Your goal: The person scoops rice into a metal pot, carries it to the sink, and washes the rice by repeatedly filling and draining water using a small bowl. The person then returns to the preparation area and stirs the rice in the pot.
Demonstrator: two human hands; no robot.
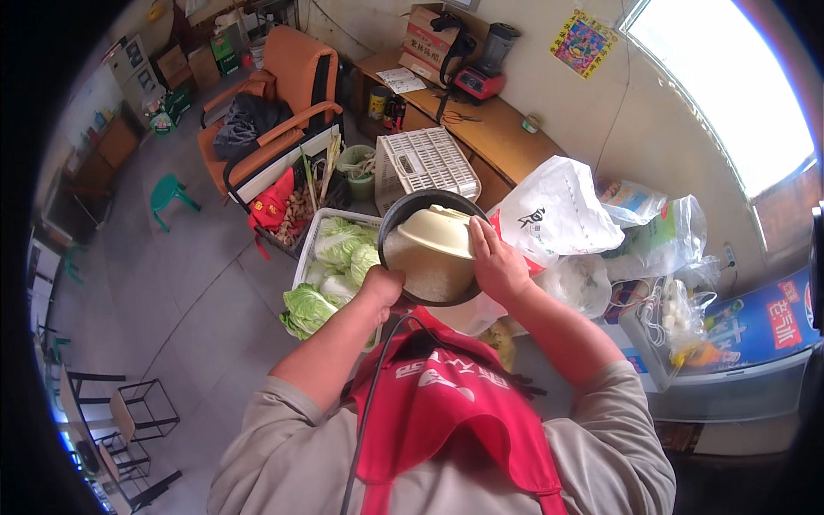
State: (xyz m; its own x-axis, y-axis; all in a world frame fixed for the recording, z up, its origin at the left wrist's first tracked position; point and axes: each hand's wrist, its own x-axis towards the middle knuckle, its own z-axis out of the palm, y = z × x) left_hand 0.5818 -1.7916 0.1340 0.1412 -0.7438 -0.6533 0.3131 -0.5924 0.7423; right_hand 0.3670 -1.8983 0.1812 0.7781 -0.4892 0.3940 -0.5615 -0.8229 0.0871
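A dark round pot (410, 209) is held out in front of my red apron (444, 399). White grains (441, 283), which look like rice, lie in its bottom. My left hand (384, 290) grips the pot's near left rim. In my right hand (499, 261) is a cream-coloured bowl (438, 232), tipped on its side over the pot's mouth with its underside facing up. The fingers of that hand lie over the bowl's right end, and the bowl hides part of the pot's inside. Just right of the pot stands a white plastic sack (547, 212) bearing writing.
Left of the pot, a white crate (310, 248) holds several Chinese cabbages (338, 244). Beyond are an upturned-looking white basket (434, 161), a green bin (358, 183) and a wooden desk (508, 135) with a red blender (479, 82). An orange armchair (296, 71) stands farther left. Plastic bags and a freezer (727, 386) flank my right.
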